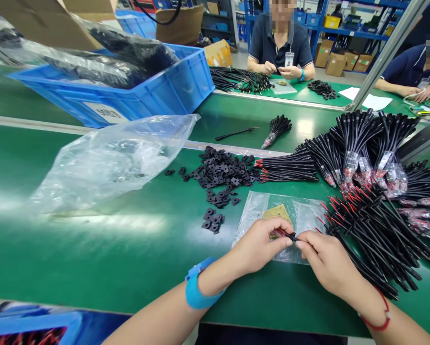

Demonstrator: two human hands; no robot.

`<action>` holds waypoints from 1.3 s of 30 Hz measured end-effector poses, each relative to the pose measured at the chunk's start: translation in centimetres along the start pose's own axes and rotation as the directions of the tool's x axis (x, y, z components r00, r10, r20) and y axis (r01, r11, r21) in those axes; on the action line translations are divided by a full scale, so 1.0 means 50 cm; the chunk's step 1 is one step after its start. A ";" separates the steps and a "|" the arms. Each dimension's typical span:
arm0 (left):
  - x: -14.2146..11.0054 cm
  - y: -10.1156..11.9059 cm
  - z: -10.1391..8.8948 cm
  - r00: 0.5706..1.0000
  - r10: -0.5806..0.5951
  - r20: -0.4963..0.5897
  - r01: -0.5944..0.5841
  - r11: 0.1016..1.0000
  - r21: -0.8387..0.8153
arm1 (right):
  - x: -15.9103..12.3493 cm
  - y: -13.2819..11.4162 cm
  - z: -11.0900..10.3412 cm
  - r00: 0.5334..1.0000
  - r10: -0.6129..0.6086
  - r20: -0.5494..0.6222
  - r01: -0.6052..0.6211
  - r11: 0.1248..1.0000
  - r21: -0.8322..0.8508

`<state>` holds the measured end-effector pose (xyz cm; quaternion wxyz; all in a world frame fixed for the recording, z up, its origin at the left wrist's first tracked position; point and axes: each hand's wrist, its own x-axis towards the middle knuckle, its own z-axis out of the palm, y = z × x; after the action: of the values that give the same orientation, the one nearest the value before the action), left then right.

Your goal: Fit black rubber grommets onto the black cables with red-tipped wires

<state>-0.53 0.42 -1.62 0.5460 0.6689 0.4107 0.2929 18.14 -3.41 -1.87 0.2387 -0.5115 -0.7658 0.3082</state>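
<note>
My left hand (260, 243) and my right hand (328, 258) meet, fingertips pinched on a thin black cable (296, 239) with a bit of red wire showing by the left fingers. A small black piece (293, 235) sits on it between the two hands; fingers hide part of it. Beneath them lies a clear plastic bag (310, 213) with a yellow sponge (277, 212) on it. Left of the bag, a pile of small black pieces with holes (222, 167) spreads out. Loose black cables with red wire ends (369, 235) are heaped beside my right hand.
Bundled cables (354, 132) crowd the right, with a row of cables (288, 167) behind the bag. A crumpled clear bag (114, 163) lies left, below a blue crate (135, 98) of wrapped goods. A metal post (387, 57) rises at right. Two people work across the bench.
</note>
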 end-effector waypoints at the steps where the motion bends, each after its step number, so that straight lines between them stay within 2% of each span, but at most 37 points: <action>1: -0.001 0.002 -0.001 1.000 0.019 0.019 -0.019 1.000 0.021 | 0.002 0.000 -0.001 0.996 0.063 0.059 -0.069 0.991 0.113; 3: -0.002 0.006 -0.002 0.997 0.065 0.040 -0.068 0.995 0.070 | 0.007 0.001 -0.001 0.966 0.171 0.195 -0.233 0.902 0.364; 5: -0.003 0.009 -0.004 0.993 0.108 0.039 -0.112 0.987 0.112 | 0.012 0.005 0.001 0.925 0.219 0.310 -0.361 0.761 0.539; 7: -0.003 0.008 -0.005 0.992 0.121 0.032 -0.124 0.988 0.096 | 0.016 0.009 0.003 0.910 0.219 0.351 -0.400 0.684 0.610; 8: -0.004 0.007 -0.004 0.993 0.116 0.019 -0.117 0.992 0.044 | 0.016 0.010 0.004 0.917 0.222 0.333 -0.388 0.691 0.609; 9: -0.004 0.004 -0.004 0.995 0.103 -0.004 -0.103 0.994 -0.035 | 0.015 0.009 0.004 0.932 0.226 0.282 -0.353 0.732 0.582; 11: -0.003 -0.002 -0.001 0.997 0.044 -0.058 -0.056 0.971 -0.232 | 0.011 0.007 0.006 0.976 0.196 0.091 -0.216 0.879 0.426; 13: -0.002 -0.007 0.004 0.998 -0.041 -0.053 0.017 0.922 -0.386 | 0.004 0.003 0.010 0.991 0.056 -0.122 -0.037 0.987 0.156; 14: -0.002 -0.008 0.007 0.997 -0.079 -0.022 0.062 0.902 -0.427 | 0.002 0.001 0.013 0.981 -0.034 -0.193 0.038 0.999 0.020; 16: -0.001 -0.006 0.012 0.991 -0.129 0.027 0.127 0.880 -0.458 | -0.003 -0.001 0.019 0.952 -0.175 -0.251 0.133 0.975 -0.176; 19: -0.001 0.001 0.017 0.989 -0.147 -0.005 0.128 0.878 -0.462 | -0.006 -0.005 0.024 0.943 -0.218 -0.251 0.154 0.955 -0.254; 21: -0.001 0.006 0.018 0.990 -0.143 -0.018 0.117 0.869 -0.480 | -0.006 -0.007 0.021 0.964 -0.147 -0.223 0.113 0.981 -0.159; 24: -0.001 0.008 0.015 0.991 -0.133 0.019 0.124 0.849 -0.513 | -0.004 -0.008 0.012 0.994 0.066 -0.081 -0.051 0.984 0.171; 26: -0.001 0.008 0.013 0.992 -0.118 0.041 0.122 0.852 -0.509 | -0.001 -0.005 0.008 0.981 0.178 0.073 -0.193 0.899 0.393; 28: -0.001 0.005 0.013 0.993 -0.093 0.068 0.114 0.858 -0.501 | 0.004 -0.001 0.007 0.954 0.215 0.208 -0.295 0.794 0.532; 30: 0.000 0.000 0.013 0.994 -0.063 0.090 0.099 0.866 -0.490 | 0.008 -0.002 0.005 0.938 0.218 0.269 -0.339 0.738 0.584; 31: 0.003 -0.003 0.012 0.994 -0.045 0.096 0.085 0.876 -0.476 | 0.009 -0.004 0.001 0.938 0.219 0.269 -0.339 0.741 0.579; 32: 0.006 -0.006 0.007 0.995 -0.025 0.099 0.067 0.890 -0.450 | 0.009 -0.007 -0.005 0.943 0.219 0.249 -0.324 0.771 0.549; 34: 0.015 -0.015 -0.013 0.998 0.021 0.052 -0.001 0.939 -0.345 | 0.001 -0.013 -0.027 0.968 0.206 0.141 -0.246 0.887 0.392; 36: 0.026 -0.025 -0.051 0.993 0.057 -0.101 -0.070 0.989 -0.129 | -0.014 -0.009 -0.057 0.983 0.162 -0.089 -0.152 0.983 0.105; 37: 0.031 -0.031 -0.075 0.972 0.079 -0.222 -0.075 0.997 0.023 | -0.024 0.000 -0.072 0.966 0.119 -0.227 -0.137 0.988 -0.064; 38: 0.036 -0.038 -0.102 0.933 0.097 -0.345 -0.030 0.981 0.194 | -0.034 0.014 -0.084 0.930 0.067 -0.362 -0.156 0.962 -0.223; 39: 0.040 -0.044 -0.128 0.886 0.117 -0.448 0.042 0.943 0.331 | -0.045 0.033 -0.095 0.899 0.013 -0.437 -0.188 0.913 -0.361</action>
<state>-5.45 5.44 -2.40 0.3065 0.6700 0.5587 0.3807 23.23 -3.95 0.12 0.2753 -0.6433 -0.7132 0.0407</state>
